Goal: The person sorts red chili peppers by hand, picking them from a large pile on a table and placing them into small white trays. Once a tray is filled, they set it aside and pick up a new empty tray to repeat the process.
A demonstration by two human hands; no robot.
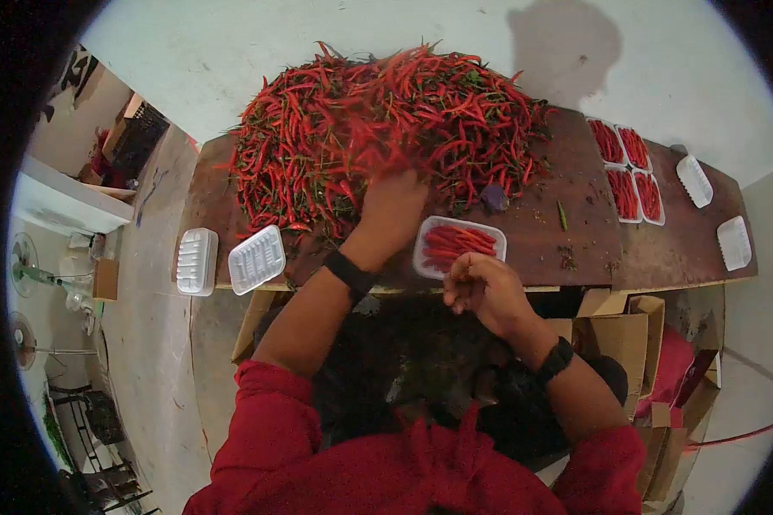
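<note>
Red sleeves nearest; L hand in chili pile on table, fingers hidden, grip can't tell; R hand curled by part-filled tray, hold unclear; 4 trays full, empties + most of pile left.

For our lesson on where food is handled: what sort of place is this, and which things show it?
Probably a small produce-packing spot: a big heap of red chillies on a wooden table, white foam trays, some empty and some filled, and cardboard boxes by the table.

wood table | chili pile ctr | filled trays | empty trays
</note>
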